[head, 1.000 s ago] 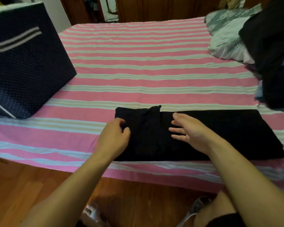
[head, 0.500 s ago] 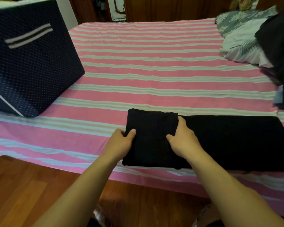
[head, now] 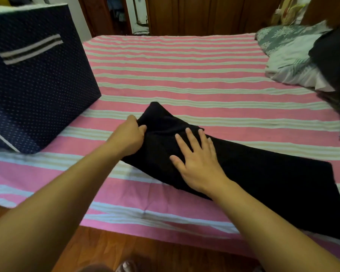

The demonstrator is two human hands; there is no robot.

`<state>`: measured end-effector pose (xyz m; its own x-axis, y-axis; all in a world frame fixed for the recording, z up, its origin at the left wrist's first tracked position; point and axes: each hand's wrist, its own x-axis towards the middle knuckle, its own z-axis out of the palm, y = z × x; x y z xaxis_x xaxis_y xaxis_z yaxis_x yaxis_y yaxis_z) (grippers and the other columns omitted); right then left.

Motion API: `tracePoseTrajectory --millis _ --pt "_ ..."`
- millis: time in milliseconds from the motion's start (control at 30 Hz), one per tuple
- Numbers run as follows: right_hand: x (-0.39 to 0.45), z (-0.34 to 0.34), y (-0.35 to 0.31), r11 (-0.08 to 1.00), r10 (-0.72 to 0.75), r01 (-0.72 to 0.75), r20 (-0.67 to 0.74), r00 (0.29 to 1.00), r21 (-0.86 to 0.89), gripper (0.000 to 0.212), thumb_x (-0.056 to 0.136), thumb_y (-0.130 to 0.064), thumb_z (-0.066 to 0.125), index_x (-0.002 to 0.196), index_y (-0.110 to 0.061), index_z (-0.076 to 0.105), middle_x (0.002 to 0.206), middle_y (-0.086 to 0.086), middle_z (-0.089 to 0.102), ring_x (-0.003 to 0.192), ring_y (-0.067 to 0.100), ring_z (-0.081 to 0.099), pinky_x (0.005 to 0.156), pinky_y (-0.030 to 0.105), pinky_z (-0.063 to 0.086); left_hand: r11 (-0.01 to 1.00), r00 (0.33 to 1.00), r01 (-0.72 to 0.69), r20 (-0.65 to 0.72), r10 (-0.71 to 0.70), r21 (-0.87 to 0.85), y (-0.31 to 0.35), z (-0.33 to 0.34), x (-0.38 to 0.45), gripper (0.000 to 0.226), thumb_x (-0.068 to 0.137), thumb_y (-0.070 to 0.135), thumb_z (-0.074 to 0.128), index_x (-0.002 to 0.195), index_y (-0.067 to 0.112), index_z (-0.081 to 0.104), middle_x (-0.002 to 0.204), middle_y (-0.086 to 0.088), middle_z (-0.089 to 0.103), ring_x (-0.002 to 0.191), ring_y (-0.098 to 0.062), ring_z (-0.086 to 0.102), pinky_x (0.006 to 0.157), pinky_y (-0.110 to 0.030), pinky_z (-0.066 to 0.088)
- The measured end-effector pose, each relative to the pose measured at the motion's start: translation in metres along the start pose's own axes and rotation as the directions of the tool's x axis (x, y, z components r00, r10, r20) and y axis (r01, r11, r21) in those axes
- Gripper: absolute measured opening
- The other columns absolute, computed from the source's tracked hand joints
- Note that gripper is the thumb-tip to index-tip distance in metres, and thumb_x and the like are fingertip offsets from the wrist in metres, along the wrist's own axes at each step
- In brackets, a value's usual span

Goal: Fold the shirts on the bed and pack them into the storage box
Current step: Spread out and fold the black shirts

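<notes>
Lifted now, black shirt [head: 243, 173] end in left hand [head: 129, 137]; right hand [head: 196, 163] presses flat.

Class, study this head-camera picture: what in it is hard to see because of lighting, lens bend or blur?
Head view: the black shirt shows almost no fold detail in the dim warm light; the wide lens bows the bed's stripes and stretches both forearms; the box and the pile at right look slightly soft; no strong glare.

Left hand [head: 129, 135] curled in a grip; right hand [head: 197, 163] flat, fingers spread.
</notes>
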<state>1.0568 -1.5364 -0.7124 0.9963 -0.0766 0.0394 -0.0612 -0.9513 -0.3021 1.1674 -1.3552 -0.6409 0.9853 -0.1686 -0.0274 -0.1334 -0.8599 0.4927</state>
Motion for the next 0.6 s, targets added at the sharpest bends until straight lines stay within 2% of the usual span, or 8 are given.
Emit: tracePoseTrajectory --millis 100,167,200,267,333,433,500,600 --pt "0.020 0.008 0.002 0.997 -0.017 0.033 0.222 0.975 -0.071 0.070 0.099 -0.068 0.016 0.159 -0.039 -0.002 0.168 -0.004 -0.013 0.155 0.026 -0.012 0.124 0.049 -0.005 0.980 0.987 0.100 0.109 -0.120 0.171 -0.027 -0.002 0.034 0.052 0.105 0.038 0.050 0.138 0.000 0.040 0.136 -0.025 0.053 0.119 -0.041 0.053 0.086 -0.041 0.039" --pt "0.016 -0.001 0.020 0.989 0.022 0.014 0.236 0.972 -0.147 0.075 0.094 -0.073 0.014 0.159 -0.039 0.001 0.169 -0.001 -0.010 0.155 0.028 -0.007 0.124 0.050 -0.002 0.938 0.980 0.122 0.110 -0.166 0.326 -0.045 0.014 0.034 0.058 0.105 0.041 0.048 0.145 0.002 0.034 0.146 -0.027 0.043 0.131 -0.044 0.044 0.101 -0.047 0.039" --pt "0.011 -0.010 0.033 0.981 0.062 -0.024 0.197 0.979 -0.191 0.078 0.090 -0.075 0.012 0.159 -0.039 0.004 0.169 0.001 -0.007 0.155 0.030 -0.004 0.124 0.050 0.001 0.925 0.995 0.069 0.039 -0.090 0.374 -0.049 0.023 0.031 0.058 0.103 0.043 0.048 0.146 0.006 0.035 0.147 -0.025 0.040 0.133 -0.044 0.041 0.105 -0.050 0.038" --pt "-0.003 -0.031 0.071 0.955 0.220 -0.187 0.125 0.968 -0.231 0.075 0.094 -0.072 0.020 0.159 -0.036 0.011 0.169 0.005 0.001 0.154 0.032 0.003 0.125 0.048 0.006 0.883 0.963 -0.201 -0.081 0.258 0.424 -0.042 0.040 0.024 0.059 0.101 0.049 0.048 0.150 0.017 0.039 0.151 -0.019 0.037 0.138 -0.041 0.035 0.110 -0.052 0.034" --pt "-0.020 -0.049 0.110 0.900 0.415 -0.396 0.082 0.906 -0.182 0.071 0.099 -0.062 0.034 0.159 -0.027 0.021 0.167 0.010 0.016 0.153 0.033 0.014 0.124 0.046 0.013 0.812 0.897 -0.417 0.044 0.439 0.409 -0.028 0.059 0.015 0.061 0.102 0.058 0.035 0.157 0.033 0.031 0.165 -0.011 0.023 0.152 -0.035 0.018 0.122 -0.052 0.019" --pt "-0.047 -0.063 0.153 0.787 0.616 -0.613 0.066 0.785 -0.065 0.063 0.097 -0.052 0.048 0.150 -0.018 0.042 0.153 0.015 0.042 0.141 0.035 0.037 0.115 0.044 0.030 0.792 0.902 -0.427 0.274 0.335 0.436 -0.026 0.094 0.009 0.065 0.100 0.068 0.013 0.160 0.045 0.005 0.171 0.002 -0.003 0.156 -0.028 -0.008 0.125 -0.050 -0.004" --pt "-0.069 -0.069 0.170 0.717 0.697 -0.697 0.054 0.715 -0.008 0.058 0.092 -0.049 0.055 0.141 -0.017 0.051 0.144 0.017 0.050 0.130 0.039 0.047 0.108 0.045 0.039 0.790 0.902 -0.414 0.318 0.291 0.453 -0.028 0.098 0.015 0.065 0.098 0.070 0.010 0.159 0.048 -0.002 0.170 0.004 -0.008 0.156 -0.028 -0.011 0.125 -0.051 -0.006" --pt "-0.100 -0.081 0.189 0.623 0.772 -0.767 0.036 0.634 0.152 0.058 0.091 -0.040 0.062 0.142 -0.016 0.049 0.139 0.020 0.053 0.123 0.041 0.052 0.101 0.047 0.045 0.785 0.907 -0.375 0.369 0.202 0.492 -0.014 0.086 0.016 0.067 0.098 0.070 0.012 0.159 0.046 -0.005 0.170 0.001 -0.012 0.155 -0.032 -0.015 0.123 -0.056 -0.007"
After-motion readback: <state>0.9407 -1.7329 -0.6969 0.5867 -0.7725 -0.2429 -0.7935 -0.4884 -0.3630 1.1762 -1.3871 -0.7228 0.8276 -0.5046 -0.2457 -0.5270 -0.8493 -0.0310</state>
